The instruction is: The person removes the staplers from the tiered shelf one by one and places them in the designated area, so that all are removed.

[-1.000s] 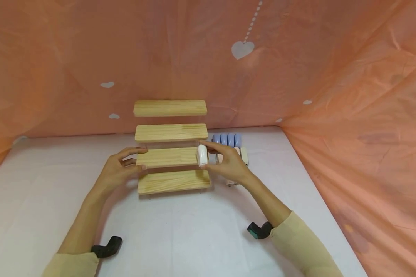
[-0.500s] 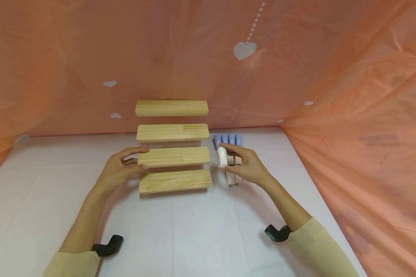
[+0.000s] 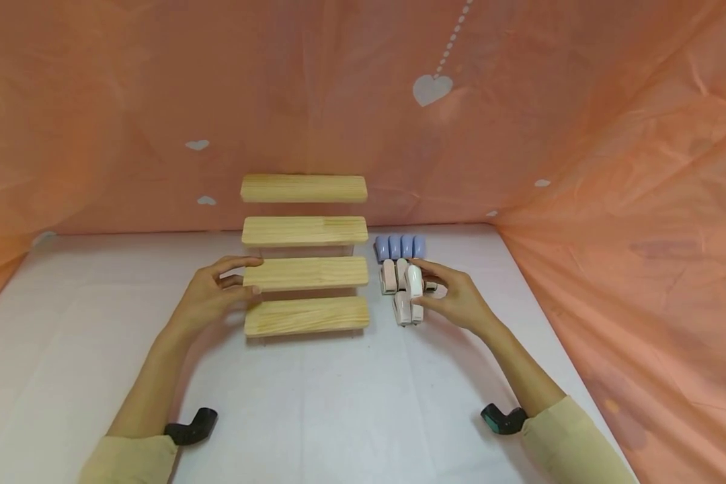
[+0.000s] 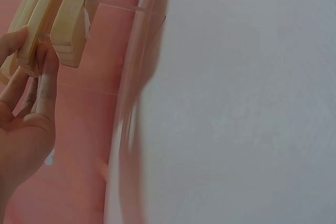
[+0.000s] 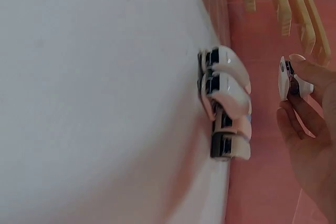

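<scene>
My left hand (image 3: 212, 299) grips the left end of a pale wooden shelf board (image 3: 305, 273), the second from the front in a stepped rack. In the left wrist view the thumb lies on one side of that board (image 4: 32, 40) and fingers on the other. To the right of the rack, my right hand (image 3: 460, 302) pinches a small white stapler (image 3: 414, 277) between thumb and fingers. In the right wrist view this stapler (image 5: 284, 80) is held apart from the other staplers. It partly hides the pale pink staplers (image 3: 389, 277) and whitish staplers (image 3: 402, 309) beneath it.
Several lilac staplers (image 3: 400, 247) stand in a row behind the pink ones. The rack's other boards (image 3: 305, 230) rise toward the orange cloth backdrop (image 3: 314, 101). Clear supports join the boards. A white cloth (image 3: 327, 403) covers the table.
My right hand has carried the white stapler rightward, from the right end of the gripped board to above the stapler group. My left hand keeps its grip on the board.
</scene>
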Motion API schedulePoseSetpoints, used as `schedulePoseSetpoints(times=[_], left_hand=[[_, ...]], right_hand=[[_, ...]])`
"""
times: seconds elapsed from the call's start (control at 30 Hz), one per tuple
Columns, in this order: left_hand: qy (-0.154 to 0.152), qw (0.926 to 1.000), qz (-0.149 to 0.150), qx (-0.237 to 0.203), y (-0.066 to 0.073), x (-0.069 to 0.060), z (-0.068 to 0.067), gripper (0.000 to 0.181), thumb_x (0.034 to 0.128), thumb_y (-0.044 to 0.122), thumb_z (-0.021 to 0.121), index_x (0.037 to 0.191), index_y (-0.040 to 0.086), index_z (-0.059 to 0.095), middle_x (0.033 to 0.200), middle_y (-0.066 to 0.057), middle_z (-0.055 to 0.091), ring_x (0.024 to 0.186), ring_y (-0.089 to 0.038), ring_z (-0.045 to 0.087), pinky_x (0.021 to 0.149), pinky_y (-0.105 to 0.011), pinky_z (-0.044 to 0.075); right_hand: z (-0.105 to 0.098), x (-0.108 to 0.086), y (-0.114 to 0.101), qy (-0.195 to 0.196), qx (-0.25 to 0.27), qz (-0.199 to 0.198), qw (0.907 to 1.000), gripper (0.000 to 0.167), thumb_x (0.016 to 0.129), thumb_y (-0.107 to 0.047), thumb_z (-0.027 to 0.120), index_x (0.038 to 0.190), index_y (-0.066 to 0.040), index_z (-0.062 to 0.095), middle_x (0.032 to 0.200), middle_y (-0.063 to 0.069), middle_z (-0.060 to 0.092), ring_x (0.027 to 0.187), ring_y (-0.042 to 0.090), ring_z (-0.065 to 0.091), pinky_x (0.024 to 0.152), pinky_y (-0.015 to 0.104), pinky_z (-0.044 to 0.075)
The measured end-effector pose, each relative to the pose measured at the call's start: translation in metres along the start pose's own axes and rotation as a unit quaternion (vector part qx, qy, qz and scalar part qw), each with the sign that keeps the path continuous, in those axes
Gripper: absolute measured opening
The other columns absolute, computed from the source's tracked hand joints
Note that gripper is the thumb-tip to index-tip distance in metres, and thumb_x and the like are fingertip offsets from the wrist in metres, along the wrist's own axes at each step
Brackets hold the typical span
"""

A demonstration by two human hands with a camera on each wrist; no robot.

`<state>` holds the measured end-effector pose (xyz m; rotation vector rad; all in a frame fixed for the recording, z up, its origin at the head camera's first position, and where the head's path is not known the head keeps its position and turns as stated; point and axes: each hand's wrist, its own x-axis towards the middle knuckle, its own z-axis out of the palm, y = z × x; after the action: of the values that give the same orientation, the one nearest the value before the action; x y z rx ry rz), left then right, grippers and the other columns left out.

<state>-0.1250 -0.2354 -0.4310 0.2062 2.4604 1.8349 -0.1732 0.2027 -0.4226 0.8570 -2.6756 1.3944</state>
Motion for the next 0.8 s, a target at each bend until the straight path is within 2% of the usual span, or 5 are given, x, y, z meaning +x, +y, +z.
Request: schedulePoseSetpoints(times=[0.1, 0.17, 0.4, 0.63, 0.8], left_hand=[[0.004, 1.0, -0.006, -0.004, 0.0, 0.0, 0.0, 0.053, 0.0886, 0.021, 0.078, 0.137, 0.013, 0.059, 0.149, -0.004, 0.043, 0.105, -0.014, 0.061, 0.081, -0.023, 0.054], [0.006, 1.0, -0.007, -0.001, 0.0, 0.0, 0.001, 0.053, 0.0883, 0.021, 0.078, 0.137, 0.013, 0.059, 0.148, -0.004, 0.044, 0.104, -0.014, 0.061, 0.082, -0.023, 0.053], [0.012, 0.9999, 0.005, -0.005, -0.001, 0.002, -0.001, 0.05, 0.0878, 0.019, 0.078, 0.135, 0.013, 0.062, 0.141, 0.0, 0.05, 0.092, -0.015, 0.063, 0.077, -0.028, 0.055], [0.013, 0.9999, 0.004, -0.002, -0.001, 0.001, -0.001, 0.051, 0.0879, 0.02, 0.078, 0.135, 0.013, 0.061, 0.14, 0.001, 0.051, 0.093, -0.015, 0.063, 0.078, -0.027, 0.055], [0.006, 0.9999, -0.002, -0.016, 0.001, 0.002, 0.0, 0.051, 0.0871, 0.018, 0.079, 0.135, 0.011, 0.061, 0.139, 0.0, 0.051, 0.094, -0.014, 0.065, 0.078, -0.027, 0.056]], right_hand=[[-0.002, -0.004, 0.002, 0.002, -0.005, 0.009, 0.9999, 0.07, 0.077, 0.001, 0.084, 0.141, -0.005, 0.056, 0.138, 0.014, 0.058, 0.114, 0.032, 0.064, 0.099, 0.045, 0.051], [-0.004, -0.007, 0.002, 0.004, -0.001, 0.018, 0.9998, 0.07, 0.076, 0.005, 0.082, 0.14, -0.001, 0.055, 0.136, 0.017, 0.059, 0.114, 0.034, 0.063, 0.1, 0.045, 0.05], [-0.011, -0.016, -0.017, 0.008, 0.017, 0.03, 0.9993, 0.063, 0.076, 0.017, 0.075, 0.134, 0.015, 0.051, 0.123, 0.033, 0.06, 0.111, 0.048, 0.06, 0.099, 0.055, 0.047], [-0.012, -0.024, 0.018, -0.001, 0.005, 0.06, 0.9982, 0.067, 0.077, 0.009, 0.08, 0.138, 0.007, 0.052, 0.126, 0.028, 0.061, 0.114, 0.043, 0.061, 0.1, 0.048, 0.049], [-0.011, -0.03, 0.031, -0.011, 0.024, 0.08, 0.9965, 0.069, 0.077, 0.003, 0.083, 0.139, 0.003, 0.053, 0.129, 0.024, 0.061, 0.114, 0.038, 0.062, 0.097, 0.046, 0.051]])
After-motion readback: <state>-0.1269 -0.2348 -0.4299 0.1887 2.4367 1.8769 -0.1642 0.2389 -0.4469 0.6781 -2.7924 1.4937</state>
